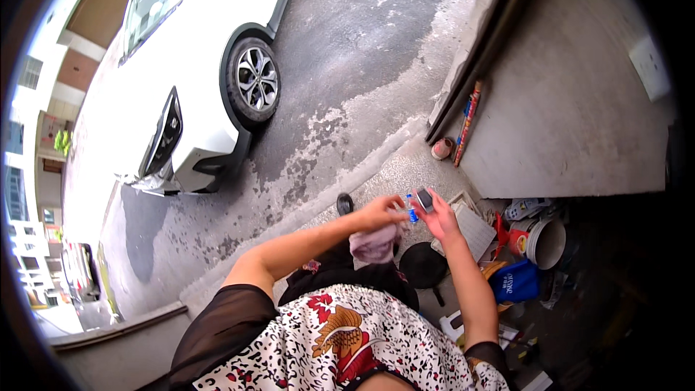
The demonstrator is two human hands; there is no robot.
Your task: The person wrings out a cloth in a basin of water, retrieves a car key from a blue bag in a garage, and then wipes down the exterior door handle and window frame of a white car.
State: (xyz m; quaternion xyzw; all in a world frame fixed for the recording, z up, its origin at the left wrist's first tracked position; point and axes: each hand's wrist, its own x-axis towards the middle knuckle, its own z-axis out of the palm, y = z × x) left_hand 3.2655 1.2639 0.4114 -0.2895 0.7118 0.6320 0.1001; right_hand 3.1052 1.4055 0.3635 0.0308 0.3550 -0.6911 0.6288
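Observation:
In front of my body, my left hand (384,213) reaches toward the other hand, its fingers curled and slightly blurred. A crumpled pale pink cloth (375,245) hangs beneath it, apparently held in its lower fingers. Between both hands shows a small clear bottle-like thing with blue on it (412,208); which hand touches it, I cannot tell. My right hand (443,223) is raised with its fingers around a small dark block with a pale edge (425,200).
A white car (195,65) stands ahead on the left. A round black pan (424,265) lies on the floor below my hands. At right are a pale bucket (546,243), a blue bag (515,281) and a grey panel (565,116). A red-patterned tube (468,123) leans there.

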